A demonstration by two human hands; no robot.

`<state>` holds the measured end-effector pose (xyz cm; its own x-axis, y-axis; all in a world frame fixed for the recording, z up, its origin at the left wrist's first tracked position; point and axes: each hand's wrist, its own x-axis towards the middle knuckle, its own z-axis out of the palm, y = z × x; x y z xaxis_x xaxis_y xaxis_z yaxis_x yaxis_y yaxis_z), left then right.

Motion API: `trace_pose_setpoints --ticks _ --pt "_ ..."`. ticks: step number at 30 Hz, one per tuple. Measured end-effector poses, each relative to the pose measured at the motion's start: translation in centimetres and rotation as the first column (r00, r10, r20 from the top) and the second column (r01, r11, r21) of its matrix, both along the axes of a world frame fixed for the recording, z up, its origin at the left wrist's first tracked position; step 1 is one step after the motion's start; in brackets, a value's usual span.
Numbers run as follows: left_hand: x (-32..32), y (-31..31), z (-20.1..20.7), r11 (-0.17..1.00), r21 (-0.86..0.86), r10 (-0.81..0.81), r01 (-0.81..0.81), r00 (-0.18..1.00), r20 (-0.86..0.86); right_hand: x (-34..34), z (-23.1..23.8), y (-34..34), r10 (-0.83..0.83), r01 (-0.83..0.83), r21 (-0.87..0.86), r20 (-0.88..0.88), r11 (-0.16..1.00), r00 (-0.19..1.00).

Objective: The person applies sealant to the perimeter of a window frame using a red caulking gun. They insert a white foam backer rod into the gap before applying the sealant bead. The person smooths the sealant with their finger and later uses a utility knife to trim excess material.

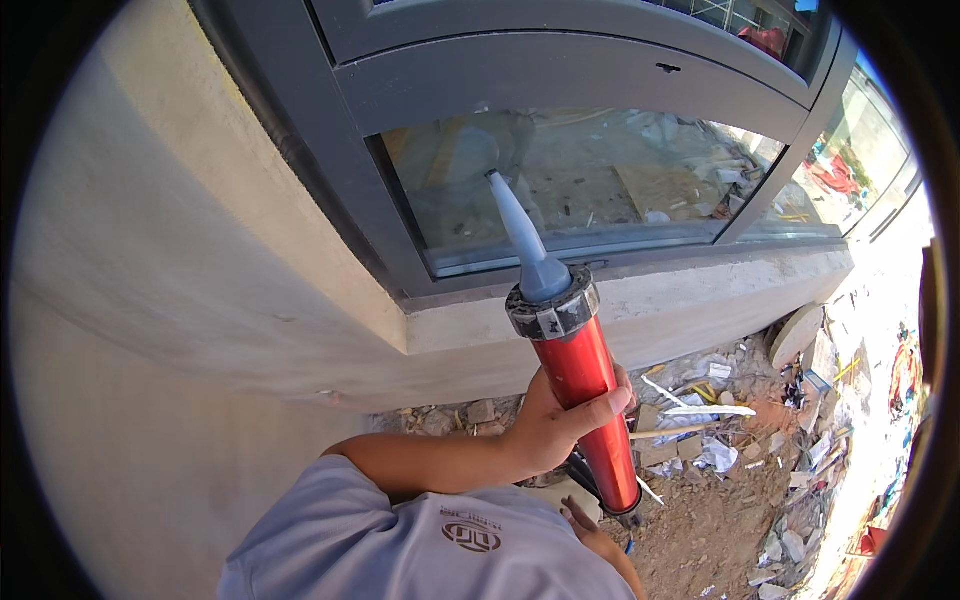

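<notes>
A caulking gun with a red barrel (580,375) is held up in front of me, tilted away. My left hand (570,415) wraps round the middle of the barrel, thumb across its near side. A dark, smeared ring collar (553,306) caps the upper end, and a grey tapered nozzle (522,235) sticks out of it. The nozzle tip appears over the window glass (580,180); whether it touches cannot be told. Below, my right hand (582,520) is partly hidden beside my shirt, near the gun's lower end. Black parts of the gun show behind my left wrist.
A dark grey window frame (370,90) stands ahead, above a rough concrete sill (700,290). A plastered wall (150,220) rises on the left. Rubble, paper scraps and white strips (710,410) litter the dirt ground (700,540) at lower right.
</notes>
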<state>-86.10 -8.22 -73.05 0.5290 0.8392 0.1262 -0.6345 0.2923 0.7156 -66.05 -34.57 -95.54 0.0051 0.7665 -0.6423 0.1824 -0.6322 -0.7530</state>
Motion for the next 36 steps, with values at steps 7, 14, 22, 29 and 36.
trace_pose_setpoints --ticks 7,14,22,29,36 --pt "-2.1 0.2 0.1 0.998 0.020 0.058 -0.059 0.998 0.035 7.8 13.4 4.0 0.020 -0.034 0.195 0.073 0.980 0.997" --pt "-3.5 -0.2 1.4 0.989 -0.149 0.018 -0.001 0.994 0.110 3.7 10.2 9.2 -0.071 -0.668 0.630 0.747 0.396 0.662" --pt "-5.2 -0.8 1.1 0.974 -0.227 0.026 0.005 0.990 0.137 3.1 8.3 9.2 0.540 -0.841 0.467 0.649 0.273 0.536" --pt "-4.4 -0.9 1.2 0.979 -0.199 -0.009 0.041 0.987 0.162 3.0 4.9 3.6 0.321 -0.508 0.508 0.413 0.695 0.852" --pt "-6.2 0.4 1.4 0.978 -0.210 0.030 -0.023 0.999 0.034 4.3 7.0 6.5 -0.182 -0.783 0.577 0.816 0.233 0.548"
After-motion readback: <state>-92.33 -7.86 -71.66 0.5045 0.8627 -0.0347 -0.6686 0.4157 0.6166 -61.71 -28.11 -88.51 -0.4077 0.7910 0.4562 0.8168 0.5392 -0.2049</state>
